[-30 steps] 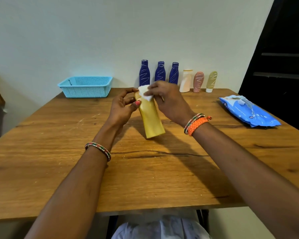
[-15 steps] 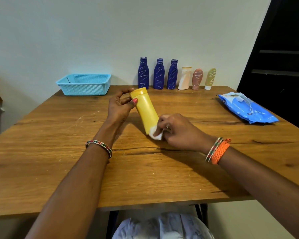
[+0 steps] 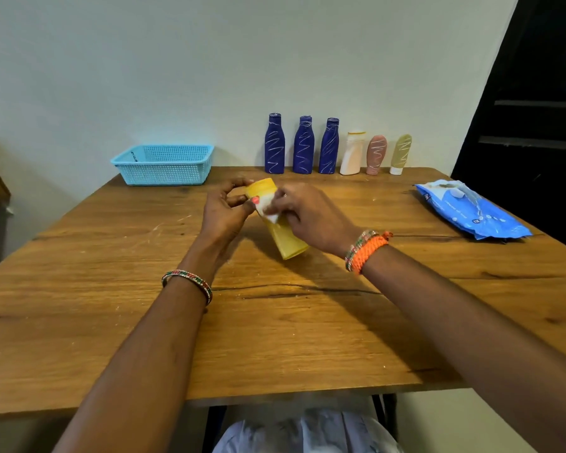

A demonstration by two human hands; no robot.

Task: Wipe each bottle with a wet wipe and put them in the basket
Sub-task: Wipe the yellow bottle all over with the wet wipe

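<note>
A plain room in what appears to be a home: a scratched wooden table (image 3: pixel 275 338) pushed against a bare pale wall (image 3: pixel 209 60), a dark doorway (image 3: pixel 536 109) at right. Toiletry bottles (image 3: pixel 337 147) line the wall beside a blue plastic basket (image 3: pixel 164 165) and a pack of wet wipes (image 3: pixel 471 209).

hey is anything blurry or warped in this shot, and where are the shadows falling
Head view: wide-angle lens bows the table edges and the dark doorway; the right hand and the wet wipe look slightly motion-smeared on the yellow bottle; soft shadows lie under the arms; no harsh glare.
</note>
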